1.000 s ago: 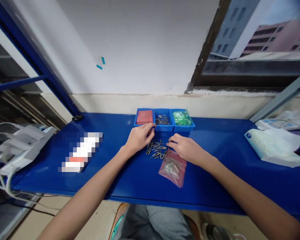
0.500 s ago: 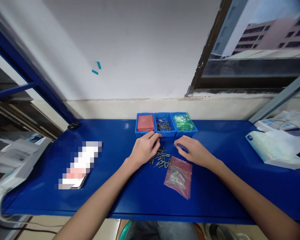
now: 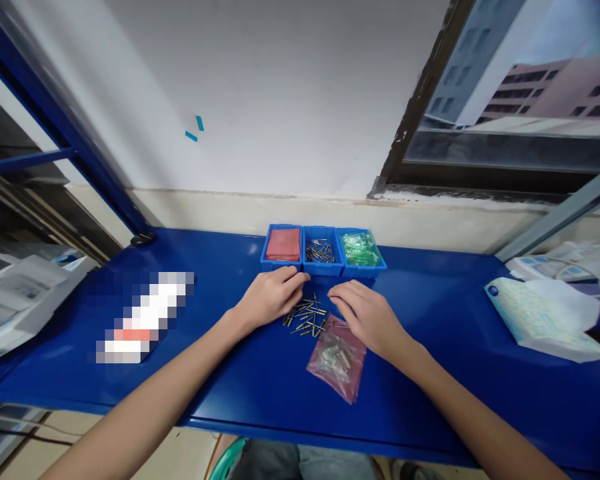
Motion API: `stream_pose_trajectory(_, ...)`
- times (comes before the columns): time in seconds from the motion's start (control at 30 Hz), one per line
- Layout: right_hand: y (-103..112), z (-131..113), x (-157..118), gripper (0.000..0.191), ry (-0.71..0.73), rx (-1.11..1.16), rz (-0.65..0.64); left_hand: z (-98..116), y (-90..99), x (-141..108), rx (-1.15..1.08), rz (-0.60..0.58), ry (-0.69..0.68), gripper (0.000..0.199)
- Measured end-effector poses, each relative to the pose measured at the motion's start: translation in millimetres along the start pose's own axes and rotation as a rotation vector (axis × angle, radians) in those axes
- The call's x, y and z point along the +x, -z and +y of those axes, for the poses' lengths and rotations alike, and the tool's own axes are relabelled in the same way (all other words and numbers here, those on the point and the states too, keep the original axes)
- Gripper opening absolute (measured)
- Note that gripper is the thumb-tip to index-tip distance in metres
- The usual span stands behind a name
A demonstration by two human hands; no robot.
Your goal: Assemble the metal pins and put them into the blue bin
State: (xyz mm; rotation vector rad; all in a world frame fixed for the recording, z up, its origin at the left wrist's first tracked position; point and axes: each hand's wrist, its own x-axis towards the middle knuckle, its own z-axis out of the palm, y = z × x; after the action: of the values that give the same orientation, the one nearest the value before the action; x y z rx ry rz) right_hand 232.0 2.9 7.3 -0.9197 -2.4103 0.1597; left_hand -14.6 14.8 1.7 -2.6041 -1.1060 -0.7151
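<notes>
A loose pile of blind rivets lies on the blue table, between my two hands. My left hand rests at the pile's left edge, fingers curled in; what they hold, if anything, is hidden. On the other side, my right hand hovers with thumb and fingertips drawn together, and I cannot make out anything between them. Just below it is a pink plastic bag with a clear packet and metal pieces showing through, its upper edge close to the rivets.
Behind my hands stand three joined blue bins: one with pink bags, one with rivets, one with green-tinted packets. A pixelated flat object lies left. A tissue pack sits right, and white equipment far left.
My right hand has moved left towards the rivet pile, and its fingertips have come closer together. My left hand stays beside the pile. The whole view has shifted slightly.
</notes>
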Motion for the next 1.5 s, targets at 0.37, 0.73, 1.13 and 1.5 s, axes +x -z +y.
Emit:
stream_pose_trajectory(0.37,-3,6,6,0.014,-0.174,0.105,0.095,3,1.4,-3,0.068,0.076,-0.100,0.025)
stream_pose_trajectory(0.73,6,12,9,0.012,-0.304,0.369,0.048,-3,12.8,1,-0.035,0.097,0.049,0.023)
stream_pose_trajectory(1.13,0,7,34,0.015,-0.371,0.553,0.043,6,9.7,1,-0.132,0.010,0.043,0.026)
stream_pose_trajectory(1.5,-18,-10,25,0.017,-0.370,0.665,0.202,12,7.2,0,-0.225,0.008,0.099,0.058)
